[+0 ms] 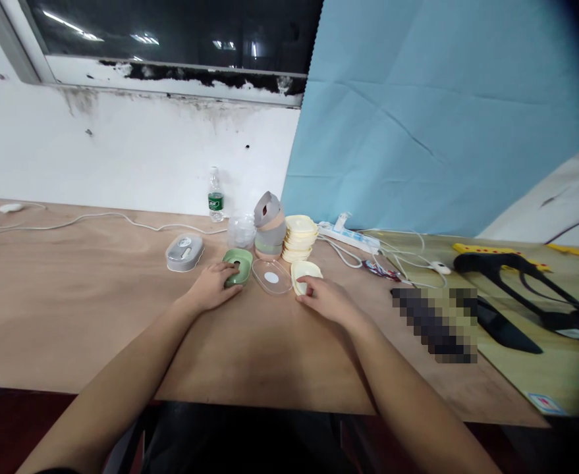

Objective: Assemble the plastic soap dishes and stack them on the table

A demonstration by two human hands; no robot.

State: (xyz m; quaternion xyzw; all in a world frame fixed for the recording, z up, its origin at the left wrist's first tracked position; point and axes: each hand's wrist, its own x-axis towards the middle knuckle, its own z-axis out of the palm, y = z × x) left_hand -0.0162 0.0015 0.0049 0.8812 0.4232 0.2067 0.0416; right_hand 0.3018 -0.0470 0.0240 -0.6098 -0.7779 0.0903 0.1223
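Observation:
My left hand (216, 287) rests on a green plastic box (244, 260) with a dark hole in it, fingers over its left side and thumb along the near edge. My right hand (329, 299) pinches the near edge of a pale yellow shallow dish (309, 268). Between them a clear oval lid (285, 283) with a white round label lies flat. Behind stands a leaning stack of grey, peach and green box parts (270, 232). Next to it is a stack of pale yellow dishes (299, 238). My fingertips are partly hidden.
A closed grey box (184, 253) sits left of my left hand. Clear lids (241, 232) and a water bottle (215, 197) stand near the wall. A power strip (351, 237) with white cables lies at the back right. A black frame-like object (516, 283) is far right.

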